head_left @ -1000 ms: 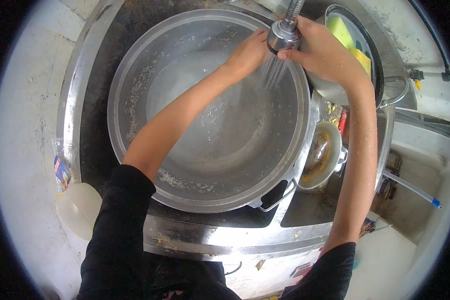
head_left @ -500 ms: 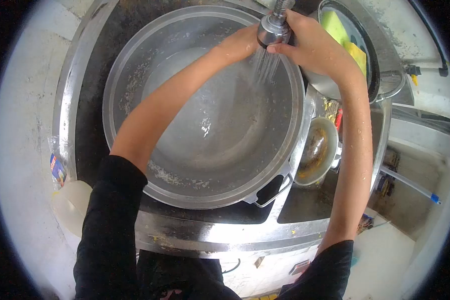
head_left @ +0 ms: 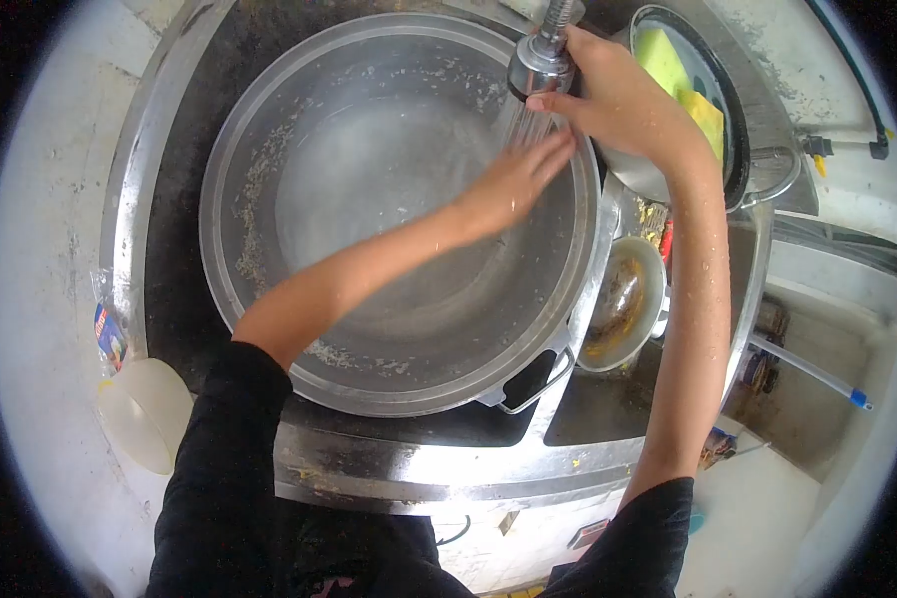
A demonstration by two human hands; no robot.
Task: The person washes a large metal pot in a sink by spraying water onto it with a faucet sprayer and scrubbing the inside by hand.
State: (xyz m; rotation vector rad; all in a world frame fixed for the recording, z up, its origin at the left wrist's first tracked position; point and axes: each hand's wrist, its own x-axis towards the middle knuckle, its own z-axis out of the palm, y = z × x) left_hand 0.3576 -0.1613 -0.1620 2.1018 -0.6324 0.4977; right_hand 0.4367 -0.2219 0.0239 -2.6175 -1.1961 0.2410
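Observation:
Water runs from a chrome spray faucet (head_left: 540, 68) into a large round metal pot (head_left: 369, 329) set in the sink. My right hand (head_left: 628, 100) grips the faucet head from its right side, thumb toward the front. Just below the spray, my left hand (head_left: 513, 189) reaches over the pot's right inner wall with fingers stretched out and slightly blurred, holding nothing. Shallow water lies in the pot, and pale residue clings to its inner walls. A looped metal handle (head_left: 540, 384) sticks out at the pot's lower right.
A smaller pot (head_left: 648, 174) at the upper right holds a green and a yellow sponge (head_left: 703, 122). Below it, a soiled bowl (head_left: 648, 329) sits in the right basin. A translucent plastic container (head_left: 145, 414) stands left of the sink's metal rim (head_left: 369, 458).
My left hand has come down from beside the faucet head into the spray, its fingers now extended. The faucet head has shifted very slightly left, with my right hand still on it.

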